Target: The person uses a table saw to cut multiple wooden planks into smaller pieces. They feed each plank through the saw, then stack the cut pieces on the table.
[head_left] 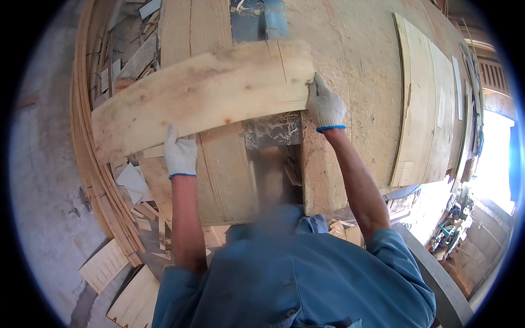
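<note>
A long pale wooden board point(208, 90) with knots and a dark crack near its right end lies crosswise in front of me. My left hand point(181, 154), in a white knit glove with a blue cuff, is closed on its near edge, the thumb on top and the other fingers hidden below. My right hand point(326, 104), gloved the same way, grips the near corner at the right end. The board spans a wooden bench point(366, 82) and a dark metal strip point(273, 129) littered with shavings.
Thin wooden strips point(93, 164) run in a bundle along the left side, with offcuts point(134, 180) beside them. Flat panels point(424, 104) lie stacked on the bench at right. Below my hands is a gap point(292, 169) in the bench. Plywood pieces point(134, 300) rest at lower left.
</note>
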Demonstrator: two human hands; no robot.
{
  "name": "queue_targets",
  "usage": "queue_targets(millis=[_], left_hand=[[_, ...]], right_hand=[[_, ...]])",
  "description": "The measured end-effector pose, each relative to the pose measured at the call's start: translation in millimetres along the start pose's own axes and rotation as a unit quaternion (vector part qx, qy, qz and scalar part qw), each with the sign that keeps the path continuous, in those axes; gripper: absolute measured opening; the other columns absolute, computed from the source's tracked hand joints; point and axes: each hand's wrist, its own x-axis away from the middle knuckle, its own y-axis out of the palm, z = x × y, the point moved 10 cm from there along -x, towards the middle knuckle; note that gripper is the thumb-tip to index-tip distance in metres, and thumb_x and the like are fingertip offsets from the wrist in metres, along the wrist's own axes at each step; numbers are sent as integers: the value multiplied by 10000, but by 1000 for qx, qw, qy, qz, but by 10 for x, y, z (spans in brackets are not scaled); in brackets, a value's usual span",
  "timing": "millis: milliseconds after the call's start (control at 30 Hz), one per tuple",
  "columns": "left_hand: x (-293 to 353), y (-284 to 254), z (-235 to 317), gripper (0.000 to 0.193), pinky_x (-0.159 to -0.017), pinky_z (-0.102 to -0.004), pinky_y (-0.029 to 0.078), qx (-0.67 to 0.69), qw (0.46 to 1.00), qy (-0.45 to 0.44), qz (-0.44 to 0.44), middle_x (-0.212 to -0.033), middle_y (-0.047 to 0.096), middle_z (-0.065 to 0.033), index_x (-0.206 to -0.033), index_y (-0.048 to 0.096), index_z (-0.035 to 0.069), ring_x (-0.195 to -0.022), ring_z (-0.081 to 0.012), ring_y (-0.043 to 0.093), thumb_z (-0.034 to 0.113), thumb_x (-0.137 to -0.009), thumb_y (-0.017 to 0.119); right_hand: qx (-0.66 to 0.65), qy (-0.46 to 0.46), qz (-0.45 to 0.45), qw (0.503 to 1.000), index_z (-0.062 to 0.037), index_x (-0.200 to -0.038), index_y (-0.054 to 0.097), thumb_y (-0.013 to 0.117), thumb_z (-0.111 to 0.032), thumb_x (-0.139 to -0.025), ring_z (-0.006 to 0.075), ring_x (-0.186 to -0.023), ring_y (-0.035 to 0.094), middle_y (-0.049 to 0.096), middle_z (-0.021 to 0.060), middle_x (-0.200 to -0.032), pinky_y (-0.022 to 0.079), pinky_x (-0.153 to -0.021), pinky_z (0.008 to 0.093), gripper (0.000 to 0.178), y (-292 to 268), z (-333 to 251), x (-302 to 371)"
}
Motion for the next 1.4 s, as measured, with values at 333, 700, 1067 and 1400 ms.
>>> queue_targets(millis=[333, 700, 1067, 1400], left_hand=[[-412, 532, 208, 423, -1076, -502, 360, -11, 999, 23, -25, -1311, 547, -78, -1301, 497, 118, -1247, -253, 488, 99, -898, 625], [-714, 762, 202, 410, -1075, -528, 359, -11, 1000, 6, -15, -1312, 544, -83, -1300, 493, 107, -1250, -273, 484, 93, -907, 609], [-1022, 852, 196, 407, -1083, -540, 342, -5, 999, 14, -32, -1277, 550, -104, -1297, 490, 101, -1228, -296, 492, 112, -910, 616], [-836, 1059, 247, 448, -1077, -524, 359, -6, 997, 26, -69, -1324, 521, -117, -1349, 442, 92, -1250, -300, 474, 117, -925, 582]], right_hand=[[-6, -1, 6, 1000, -236, -1194, 578, 423, -408, -961, 442, -821, 644, 677, 218, -871, 497, -707, 531, 329, -3, -208, -371], [14, -28, 17, 999, -180, -1173, 543, 377, -372, -968, 457, -820, 641, 670, 239, -873, 481, -717, 554, 327, 45, -341, -705], [36, -42, 23, 998, -137, -1084, 573, 404, -360, -949, 446, -885, 642, 679, 226, -932, 482, -772, 529, 310, 133, -373, -962], [12, -65, 40, 997, -109, -1044, 598, 421, -359, -947, 437, -884, 637, 664, 243, -949, 487, -768, 536, 321, 106, -345, -946]])
